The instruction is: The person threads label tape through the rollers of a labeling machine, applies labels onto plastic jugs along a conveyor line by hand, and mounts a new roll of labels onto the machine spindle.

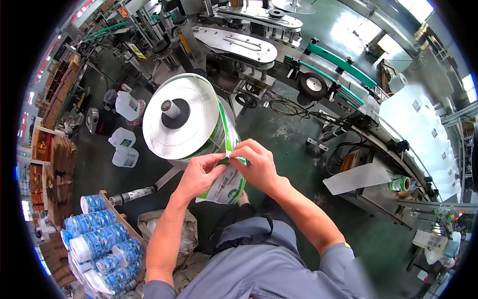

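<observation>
Fingers of the left hand (201, 174) and right hand (256, 167) pinch the green-and-white label film (225, 187) side by side, forearms angled toward each other! Film hangs by its roll (222, 130) and white disc (162, 94), dark print too small to read; beyond, a yellow triangle sign (135, 51).

Below the smooth, satin-looking disc (199, 124) are the label (226, 185), glossy like coated film, and a matt cloth shirt (244, 275), beyond it shiny metal plates (238, 44), left of it translucent plastic jugs (126, 105) and rough, matt cardboard (62, 172), around it a glossy floor (284, 149).
</observation>
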The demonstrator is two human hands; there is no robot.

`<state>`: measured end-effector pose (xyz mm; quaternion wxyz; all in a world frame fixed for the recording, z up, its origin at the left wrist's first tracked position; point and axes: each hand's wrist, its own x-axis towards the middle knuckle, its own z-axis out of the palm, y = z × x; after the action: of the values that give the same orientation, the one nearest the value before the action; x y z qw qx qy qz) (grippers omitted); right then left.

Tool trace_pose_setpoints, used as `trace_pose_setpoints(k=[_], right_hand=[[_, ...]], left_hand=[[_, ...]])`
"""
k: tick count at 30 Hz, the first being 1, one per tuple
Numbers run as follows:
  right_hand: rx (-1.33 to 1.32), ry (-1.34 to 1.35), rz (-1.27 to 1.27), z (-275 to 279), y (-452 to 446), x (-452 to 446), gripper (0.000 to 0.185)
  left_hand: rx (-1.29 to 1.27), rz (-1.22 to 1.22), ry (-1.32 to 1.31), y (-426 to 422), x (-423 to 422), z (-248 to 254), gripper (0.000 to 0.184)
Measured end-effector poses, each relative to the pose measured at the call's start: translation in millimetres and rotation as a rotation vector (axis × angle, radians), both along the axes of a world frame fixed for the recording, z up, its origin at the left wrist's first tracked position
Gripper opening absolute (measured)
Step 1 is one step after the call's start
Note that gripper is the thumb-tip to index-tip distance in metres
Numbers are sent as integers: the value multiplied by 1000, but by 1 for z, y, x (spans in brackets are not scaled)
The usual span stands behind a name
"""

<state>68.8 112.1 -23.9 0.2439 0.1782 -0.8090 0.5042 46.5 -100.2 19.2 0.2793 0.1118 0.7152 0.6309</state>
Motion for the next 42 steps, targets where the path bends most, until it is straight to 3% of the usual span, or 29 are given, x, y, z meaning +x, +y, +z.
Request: trace_pose_setpoints(k=[3,4,7,9,12,18,20,22,23,25,28,30,32,33,34,36,42], right_hand=[[47,121,-42,3,-2,8,24],[79,179,-47,4,-2,10,25],[148,254,-46,3,-4,16,27],[203,268,-34,7,-2,28,27],[234,175,3,0,15,61,22],[122,114,74,6,51,109,24],[27,89,90,1,64,128,25],[-66,39,89,10,92,142,27],[-140,-21,56,15,112,151,26],[-377,-164,-21,26,164,169,23],[-678,-89,-300,46,281,178,20],[-549,7,-578,71,401,175,14],[-566,89,-725,81,523,168,15],[-619,-2,-891,88,574,164,15],[-581,27,-934,92,623,156,18],[-565,-42,-856,77,718,147,23],[-181,-261,-1076,24,817,130,34]], left_hand=[[-32,-42,-21,-4,-2,-1,51],[151,59,-87,4,-1,-2,45],[-6,86,-97,14,-15,-4,39],[-323,62,160,20,-21,-6,21],[-372,92,227,22,-20,-5,27],[-196,229,161,27,-4,-7,21],[-237,292,123,28,0,3,19],[-424,275,258,21,1,4,18],[-316,316,181,11,0,-16,15],[-279,369,138,31,6,-7,12],[-569,315,262,23,10,-16,24],[-591,447,107,61,25,2,25],[-807,329,301,24,16,-26,26],[-920,280,365,30,18,-20,25],[-919,299,367,43,22,-22,25],[-1136,418,617,64,33,-23,23],[-1133,601,624,114,47,-28,19]])
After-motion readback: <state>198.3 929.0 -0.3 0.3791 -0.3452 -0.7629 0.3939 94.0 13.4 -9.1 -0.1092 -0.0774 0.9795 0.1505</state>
